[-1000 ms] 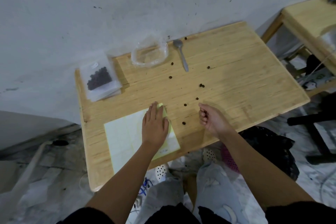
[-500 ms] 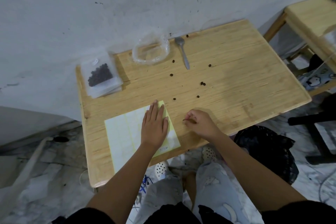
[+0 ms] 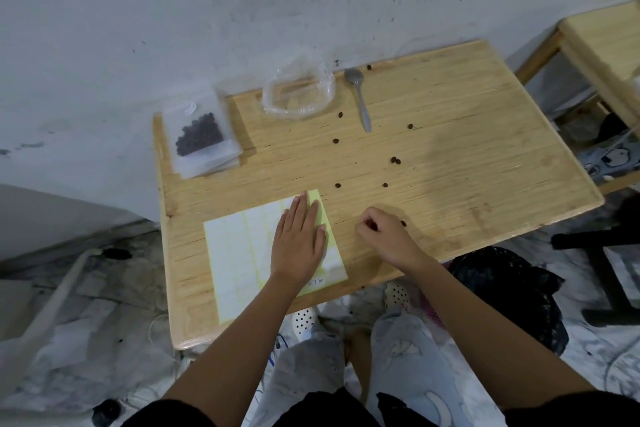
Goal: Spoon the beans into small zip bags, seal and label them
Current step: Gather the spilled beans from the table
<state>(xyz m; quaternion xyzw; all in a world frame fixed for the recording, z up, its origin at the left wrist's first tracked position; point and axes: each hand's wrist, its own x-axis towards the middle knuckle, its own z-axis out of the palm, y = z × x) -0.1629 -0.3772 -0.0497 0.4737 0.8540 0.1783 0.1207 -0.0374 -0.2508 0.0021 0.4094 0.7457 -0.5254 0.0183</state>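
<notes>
On the desk, left to right:
Desk: pale wooden rectangular desk [image 3: 467,135] set against a grey-white wall.
Far-left corner: small clear plastic zip bag [image 3: 201,135] lying flat on a thin stack of like bags, with a cluster of dark round beans inside it; whether its seal is closed cannot be told.
Near-left area: white and pale-yellow sheet of rectangular label stickers [image 3: 242,253] lying flat, one near-right label bearing small handwriting too small to read.
Left hand: left hand [image 3: 299,241] lies palm down on the right part of the label sheet, fingers [image 3: 302,208] straight, released, together, grasping nothing.
Back centre: crumpled clear plastic bag rolled down into an open ring [image 3: 299,92], beside the wall, just left of the spoon.
Spoon: grey metal spoon [image 3: 360,97] lying flat, bowl toward the wall, handle pointing to the near edge, touched by neither hand.
Loose beans: scattered dark brown beans [image 3: 396,160] spread over the middle of the desk, apart from one another except a touching pair.
Right hand: right hand [image 3: 388,236] rests on the desk just right of the label sheet, fingers curled in and pinched on a dark bean [image 3: 373,226]; another bean [image 3: 403,223] lies just beside the knuckles.
</notes>
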